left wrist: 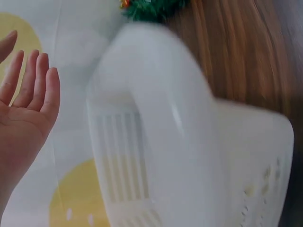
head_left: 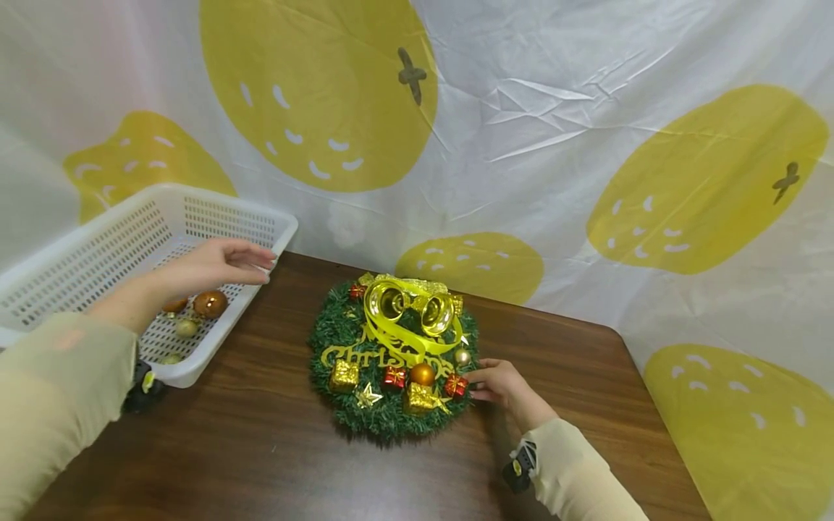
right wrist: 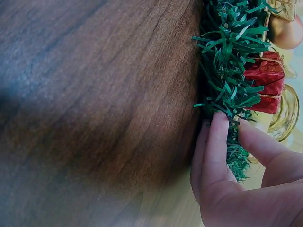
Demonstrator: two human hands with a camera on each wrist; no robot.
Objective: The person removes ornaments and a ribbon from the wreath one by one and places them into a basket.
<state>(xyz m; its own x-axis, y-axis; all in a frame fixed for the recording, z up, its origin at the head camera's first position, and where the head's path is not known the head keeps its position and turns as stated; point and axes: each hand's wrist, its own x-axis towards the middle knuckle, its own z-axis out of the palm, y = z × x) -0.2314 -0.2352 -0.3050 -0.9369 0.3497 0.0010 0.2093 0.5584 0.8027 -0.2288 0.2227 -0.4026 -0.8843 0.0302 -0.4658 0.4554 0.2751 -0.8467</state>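
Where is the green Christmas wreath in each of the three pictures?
Head view: the wreath lies in the middle of the brown table, with the right hand holding its right edge.
Left wrist view: only a scrap of the wreath peeks in at the top edge, beyond the white basket.
Right wrist view: the wreath fills the right side, pinched by the fingers.
Shared landmark: the brown table.

Bristly plastic wreath [head_left: 391, 420] with glossy gold bells [head_left: 410, 307] — on matt wood-grain table [head_left: 260, 449] — beside perforated plastic basket [head_left: 215, 217]

Lemon-print backdrop [head_left: 521, 108]; wooden table [head_left: 260, 449]
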